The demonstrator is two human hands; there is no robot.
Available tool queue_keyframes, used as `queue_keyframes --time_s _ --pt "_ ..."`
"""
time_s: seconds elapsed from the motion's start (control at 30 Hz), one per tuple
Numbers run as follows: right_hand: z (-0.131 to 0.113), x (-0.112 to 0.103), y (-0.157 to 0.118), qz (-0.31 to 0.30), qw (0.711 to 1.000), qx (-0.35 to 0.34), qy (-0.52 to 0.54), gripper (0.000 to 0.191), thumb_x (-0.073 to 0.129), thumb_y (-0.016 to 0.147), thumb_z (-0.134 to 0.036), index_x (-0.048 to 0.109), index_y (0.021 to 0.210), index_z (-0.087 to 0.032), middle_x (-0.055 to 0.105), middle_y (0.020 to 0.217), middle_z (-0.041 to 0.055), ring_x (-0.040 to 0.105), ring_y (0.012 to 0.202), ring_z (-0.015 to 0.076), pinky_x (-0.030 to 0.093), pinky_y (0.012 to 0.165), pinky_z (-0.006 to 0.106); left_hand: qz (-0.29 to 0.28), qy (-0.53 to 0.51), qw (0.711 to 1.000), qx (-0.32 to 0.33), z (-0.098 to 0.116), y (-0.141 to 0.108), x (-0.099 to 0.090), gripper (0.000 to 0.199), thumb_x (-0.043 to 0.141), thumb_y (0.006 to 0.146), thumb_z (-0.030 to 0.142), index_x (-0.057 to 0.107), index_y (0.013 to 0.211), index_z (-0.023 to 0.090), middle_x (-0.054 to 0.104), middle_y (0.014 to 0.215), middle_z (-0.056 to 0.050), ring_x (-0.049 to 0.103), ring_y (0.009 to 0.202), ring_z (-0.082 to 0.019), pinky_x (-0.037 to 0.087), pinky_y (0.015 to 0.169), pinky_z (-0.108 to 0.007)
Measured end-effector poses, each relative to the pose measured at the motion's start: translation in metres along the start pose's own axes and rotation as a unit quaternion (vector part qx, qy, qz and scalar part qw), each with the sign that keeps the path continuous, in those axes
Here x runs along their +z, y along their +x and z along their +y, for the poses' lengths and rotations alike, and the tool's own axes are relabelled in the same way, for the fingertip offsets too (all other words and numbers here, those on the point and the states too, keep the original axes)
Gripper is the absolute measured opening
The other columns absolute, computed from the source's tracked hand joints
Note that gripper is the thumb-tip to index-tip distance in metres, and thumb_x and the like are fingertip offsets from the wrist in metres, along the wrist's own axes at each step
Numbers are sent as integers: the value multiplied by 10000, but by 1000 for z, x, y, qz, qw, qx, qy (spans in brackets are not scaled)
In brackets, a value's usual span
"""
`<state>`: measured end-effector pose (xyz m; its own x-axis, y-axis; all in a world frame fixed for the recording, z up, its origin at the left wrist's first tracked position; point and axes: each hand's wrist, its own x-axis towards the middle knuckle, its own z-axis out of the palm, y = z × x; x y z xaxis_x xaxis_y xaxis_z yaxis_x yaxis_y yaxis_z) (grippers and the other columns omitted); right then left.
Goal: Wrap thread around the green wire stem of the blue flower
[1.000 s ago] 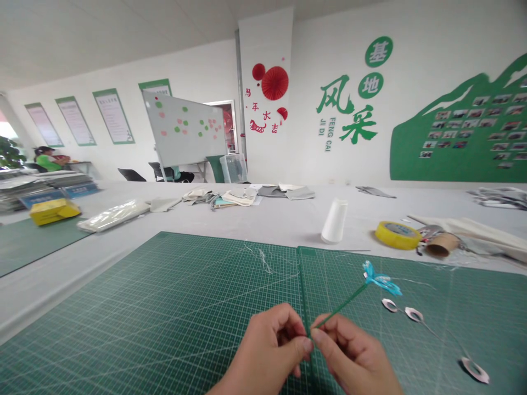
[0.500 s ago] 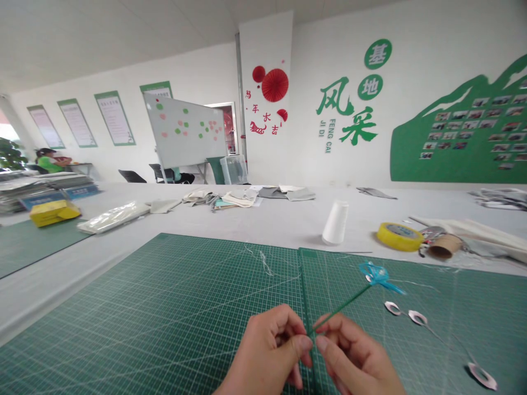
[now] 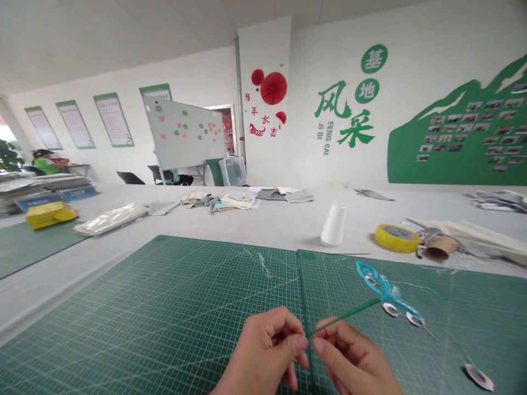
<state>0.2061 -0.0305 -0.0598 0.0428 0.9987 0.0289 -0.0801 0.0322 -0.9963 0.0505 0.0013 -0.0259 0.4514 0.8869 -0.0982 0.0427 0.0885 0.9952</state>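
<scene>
Between my fingertips is the lower end of a green stem (image 3: 349, 315) that carries a blue openwork flower (image 3: 389, 289) at its far end. My left hand (image 3: 272, 348) pinches the stem's tip between thumb and fingers. Close beside it, my right hand (image 3: 348, 351) pinches the same stem, which slants up and right over its fingers. The flower leans over the right-hand green cutting mat (image 3: 444, 296), partly in front of small white rings (image 3: 390, 310) on a thin wire. Another white ring (image 3: 478, 377) lies nearer the right.
A white thread cone (image 3: 334, 224) stands behind the mats. To its right are a yellow tape roll (image 3: 397, 238) and a cardboard tube (image 3: 441, 248). Fabric pieces (image 3: 236, 198) lie farther back. A yellow box (image 3: 50, 214) is at left. A person (image 3: 47, 162) sits far left.
The blue flower has swung right and down, and its stem now bends more. Both hands stay nearly in place, still pinching the stem's end.
</scene>
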Motion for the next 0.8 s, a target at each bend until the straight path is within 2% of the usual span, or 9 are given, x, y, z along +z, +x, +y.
queue_keyframes --time_s 0.3,0.53,0.67,0.73,0.8 --pt "-3 0 3 -11 1000 3 -19 414 704 726 -591 652 711 -181 436 503 -78 248 366 29 137 338 165 -17 -14 1000 2 4 0 -8 166 611 757 306 571 717 150 627 573 11 446 329 -47 304 359 -165" --pt "-10 -5 5 -10 999 2 -50 273 711 749 -447 629 720 -188 376 507 -94 273 431 59 192 394 183 -57 -21 998 -16 6 -4 -11 162 603 796 291 651 781 136 618 576 18 442 353 -46 296 381 -168" --pt "-14 -12 6 -29 994 -50 -96 216 644 822 -375 618 694 -203 418 585 -66 326 508 89 243 441 202 -83 -12 996 -37 11 -8 -13 155 601 794 276 671 755 144 519 495 59 378 356 -50 264 384 -180" --pt "-13 -15 7 -64 986 -93 -119 211 624 852 -365 627 704 -214 463 627 -49 402 562 109 310 493 213 -91 -22 995 -44 16 -9 -14 151 608 780 266 686 735 145 427 449 81 312 374 -51 226 395 -187" --pt "-11 -18 8 -102 977 -126 -135 202 617 870 -369 645 732 -225 503 683 -32 461 618 128 360 550 230 -107 -44 992 -51 20 -11 -16 128 617 753 239 695 715 146 436 468 74 278 405 -54 187 411 -199"
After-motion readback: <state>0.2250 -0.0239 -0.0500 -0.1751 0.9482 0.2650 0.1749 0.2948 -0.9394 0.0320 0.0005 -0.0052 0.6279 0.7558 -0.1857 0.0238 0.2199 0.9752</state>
